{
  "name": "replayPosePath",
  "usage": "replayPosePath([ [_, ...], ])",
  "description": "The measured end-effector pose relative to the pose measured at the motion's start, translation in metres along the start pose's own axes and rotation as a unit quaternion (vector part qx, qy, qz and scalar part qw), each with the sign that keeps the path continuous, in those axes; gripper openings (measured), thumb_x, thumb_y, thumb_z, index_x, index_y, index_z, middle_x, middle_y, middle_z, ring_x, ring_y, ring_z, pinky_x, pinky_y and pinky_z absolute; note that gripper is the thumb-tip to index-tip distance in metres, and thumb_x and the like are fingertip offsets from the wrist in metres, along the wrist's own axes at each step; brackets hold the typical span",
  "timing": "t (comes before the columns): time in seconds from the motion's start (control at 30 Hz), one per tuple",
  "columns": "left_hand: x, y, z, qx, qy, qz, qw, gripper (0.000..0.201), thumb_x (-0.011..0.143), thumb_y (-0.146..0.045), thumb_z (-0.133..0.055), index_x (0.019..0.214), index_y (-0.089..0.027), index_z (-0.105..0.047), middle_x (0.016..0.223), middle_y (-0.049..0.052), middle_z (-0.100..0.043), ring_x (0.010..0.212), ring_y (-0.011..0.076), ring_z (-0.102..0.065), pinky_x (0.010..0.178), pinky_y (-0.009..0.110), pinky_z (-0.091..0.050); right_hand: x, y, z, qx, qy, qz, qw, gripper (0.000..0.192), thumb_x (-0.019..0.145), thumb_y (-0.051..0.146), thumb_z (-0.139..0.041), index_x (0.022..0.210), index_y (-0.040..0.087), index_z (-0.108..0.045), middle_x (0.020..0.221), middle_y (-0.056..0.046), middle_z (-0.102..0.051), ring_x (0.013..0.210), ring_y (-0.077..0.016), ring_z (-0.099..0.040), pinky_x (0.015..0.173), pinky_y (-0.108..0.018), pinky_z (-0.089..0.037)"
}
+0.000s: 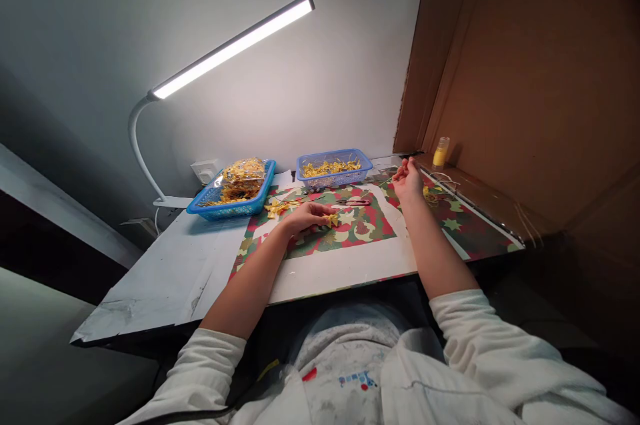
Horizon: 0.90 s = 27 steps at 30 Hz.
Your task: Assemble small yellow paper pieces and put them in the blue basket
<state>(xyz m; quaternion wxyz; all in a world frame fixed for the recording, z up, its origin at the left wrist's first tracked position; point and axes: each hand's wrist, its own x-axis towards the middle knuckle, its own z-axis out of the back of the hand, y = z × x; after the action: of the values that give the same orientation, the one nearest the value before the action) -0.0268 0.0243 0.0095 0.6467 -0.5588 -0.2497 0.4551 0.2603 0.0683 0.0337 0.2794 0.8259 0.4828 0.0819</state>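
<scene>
My left hand [306, 218] is low over the patterned sheet, its thumb and fingers pinched on a small yellow ribbon piece [333, 219]. Off to the right, my right hand [407, 179] is raised with its fingers curled together; whatever it may hold is too fine to make out. Between the hands, a slim reddish tool [357, 203] lies on the sheet. More yellow ribbon pieces [275, 209] rest left of my left hand. Beyond my right wrist is a small yellow tangle [430, 196].
A blue basket [231, 209] with bagged yellow pieces stands at the left. Another basket [334, 178] holds loose yellow pieces by the wall. A yellow-filled bottle [441, 153] stands near the cardboard wall [540, 78]. The lit lamp [233, 48] reaches over the table [170, 278].
</scene>
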Motion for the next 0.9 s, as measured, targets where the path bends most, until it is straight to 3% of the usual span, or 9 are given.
replayPosePath([
  [0.27,-0.004,-0.004,-0.001,0.014,-0.008,0.001,1.0,0.04,0.063,-0.029,-0.075,0.101,-0.017,-0.074,0.071,0.001,-0.066,0.05,0.0053,-0.046,0.042,0.017,-0.034,0.004,-0.001,0.004,-0.06,0.074,0.01,0.995,0.025,0.082,0.035,-0.065,0.072,0.022,-0.047,0.053,0.012,-0.046,0.036,-0.0011,-0.035,0.042,-0.017,-0.034],
  [0.5,0.007,0.01,0.005,-0.053,-0.006,-0.001,0.999,0.035,0.063,-0.027,-0.074,0.096,-0.017,-0.074,0.082,0.004,-0.067,0.055,0.0058,-0.048,0.044,0.017,-0.036,-0.006,0.0,0.001,-0.038,0.079,-0.003,0.996,0.031,0.087,0.041,-0.058,0.07,0.02,-0.042,0.047,0.014,-0.032,0.032,-0.001,-0.022,0.043,-0.018,-0.031],
  [0.67,0.004,0.006,0.004,-0.082,-0.002,-0.006,0.997,0.041,0.062,-0.024,-0.072,0.101,-0.015,-0.072,0.093,0.007,-0.069,0.056,0.0052,-0.048,0.046,0.016,-0.038,-0.007,0.001,0.0,-0.041,0.085,-0.021,0.995,0.03,0.089,0.038,-0.056,0.07,0.02,-0.041,0.044,0.014,-0.026,0.032,-0.0019,-0.019,0.042,-0.018,-0.031],
  [0.9,0.004,0.004,-0.003,0.056,-0.068,-0.089,0.992,0.035,0.067,-0.024,-0.064,0.1,-0.015,-0.069,0.094,0.007,-0.07,0.069,0.0119,-0.059,0.057,0.021,-0.046,-0.003,-0.001,0.0,-0.062,0.099,-0.017,0.993,0.025,0.088,0.032,-0.056,0.071,0.021,-0.042,0.043,0.014,-0.025,0.032,-0.0024,-0.019,0.043,-0.017,-0.031],
])
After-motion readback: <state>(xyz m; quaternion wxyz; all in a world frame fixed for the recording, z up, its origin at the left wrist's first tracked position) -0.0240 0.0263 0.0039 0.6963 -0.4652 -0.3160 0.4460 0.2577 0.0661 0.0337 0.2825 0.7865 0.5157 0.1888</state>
